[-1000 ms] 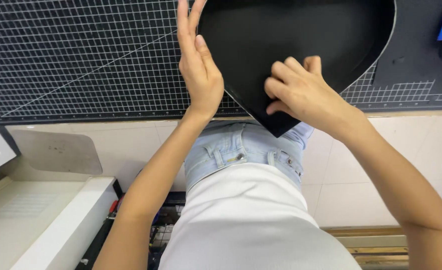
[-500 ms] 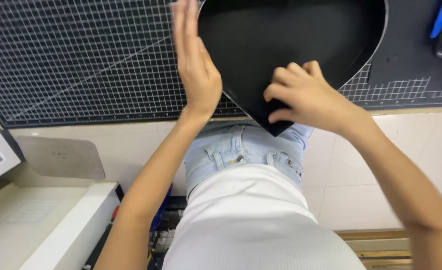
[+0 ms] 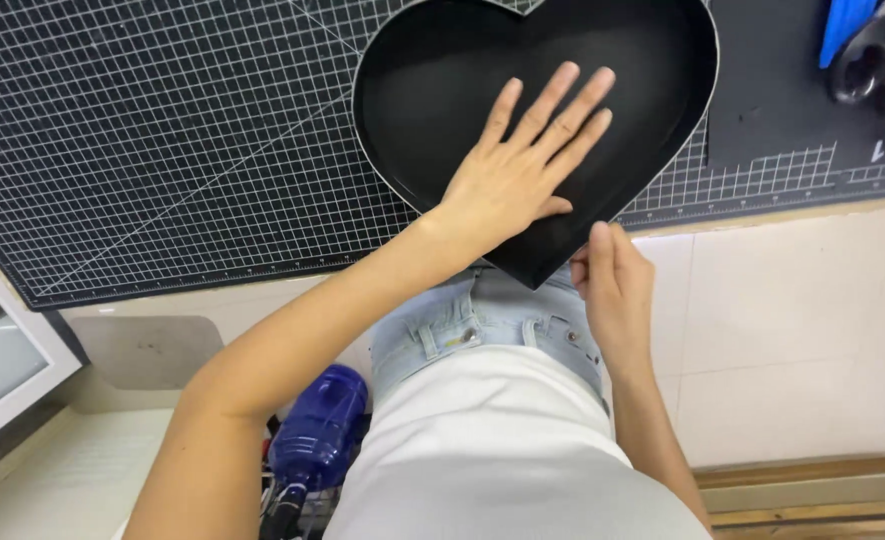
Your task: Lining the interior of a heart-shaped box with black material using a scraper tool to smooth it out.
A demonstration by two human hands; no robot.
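A gridded cutting mat (image 3: 162, 150) carries a black heart-shaped box (image 3: 432, 70), its point overhanging the mat's near edge at 6 o'clock. The left hand (image 3: 522, 170) lies open, fingers spread flat inside the otherwise bare box; a second ago it stood at the rim's 9 o'clock. The right hand (image 3: 612, 290) pinches the point.

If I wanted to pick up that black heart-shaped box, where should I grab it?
Probably at the pointed tip of the heart box. It sticks out past the edge of the cutting mat towards the person, so fingers can pinch its wall from below, where the right hand already is.
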